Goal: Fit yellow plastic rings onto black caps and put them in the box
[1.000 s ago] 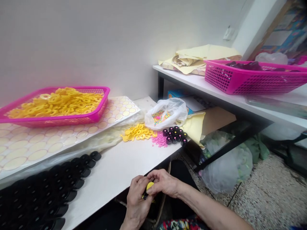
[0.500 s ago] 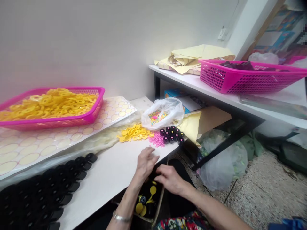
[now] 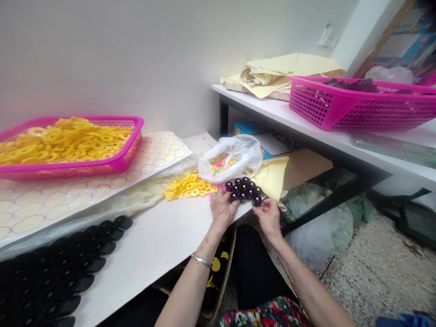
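Over at my bench (image 3: 163, 245), off the box (image 3: 225, 285) by my lap, my left hand (image 3: 223, 210) and right hand (image 3: 270, 219) just reached the black caps (image 3: 243, 187) near the edge, touching but can't tell if gripping, so work's probably shifted up there.

By the white counter's front edge (image 3: 146, 256), the left hand (image 3: 223, 210) and right hand (image 3: 269, 217) flank clustered round black plastic pieces (image 3: 243, 188) (their tops dotted pink or yellow).
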{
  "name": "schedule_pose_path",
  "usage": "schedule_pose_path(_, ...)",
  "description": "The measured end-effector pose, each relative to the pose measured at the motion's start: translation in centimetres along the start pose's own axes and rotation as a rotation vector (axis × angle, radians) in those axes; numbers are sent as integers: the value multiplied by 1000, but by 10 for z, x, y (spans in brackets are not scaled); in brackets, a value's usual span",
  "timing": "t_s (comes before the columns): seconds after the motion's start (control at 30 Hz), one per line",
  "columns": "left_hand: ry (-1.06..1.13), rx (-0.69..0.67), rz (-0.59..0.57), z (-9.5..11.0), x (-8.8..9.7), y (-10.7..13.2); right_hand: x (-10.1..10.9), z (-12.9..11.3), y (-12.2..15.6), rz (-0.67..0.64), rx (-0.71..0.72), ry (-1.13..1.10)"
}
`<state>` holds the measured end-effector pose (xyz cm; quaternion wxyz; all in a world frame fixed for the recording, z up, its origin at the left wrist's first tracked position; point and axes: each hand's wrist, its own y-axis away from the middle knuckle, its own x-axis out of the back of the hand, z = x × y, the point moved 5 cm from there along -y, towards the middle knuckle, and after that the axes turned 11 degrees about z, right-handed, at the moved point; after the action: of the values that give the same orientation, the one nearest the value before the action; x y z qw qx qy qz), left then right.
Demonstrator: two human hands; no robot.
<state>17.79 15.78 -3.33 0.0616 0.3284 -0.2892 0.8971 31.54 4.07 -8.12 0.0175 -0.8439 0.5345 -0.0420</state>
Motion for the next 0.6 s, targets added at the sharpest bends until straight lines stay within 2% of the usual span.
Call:
schedule_pose_path(0.07,59,5,36,-2,0,2,-2,2,-1,-29,-15,-12)
schedule_pose_path(0.13,155,47,121,-9,8,7,-2,4,0,-60,-35,-12)
schedule_pose_path(0.2,263,165,205,-23,20,15,0,6,2,-76,-48,-7)
schedule_pose_path(0.27,340,321,240,-41,34,23,4,6,7,-58,-25,31)
schedule_pose_path(0.33,344,446,224,-61,46,29,7,-5,14,-16,92,117)
schedule_pose_path(0.4,295,516,202,-78,56,32,5,-28,20,1,295,201)
schedule_pose_path(0.5,231,541,169,-94,61,31,-22,-77,19,-87,611,307)
schedule_pose_path(0.6,175,520,149,-98,58,28,-83,-114,-9,-282,769,633)
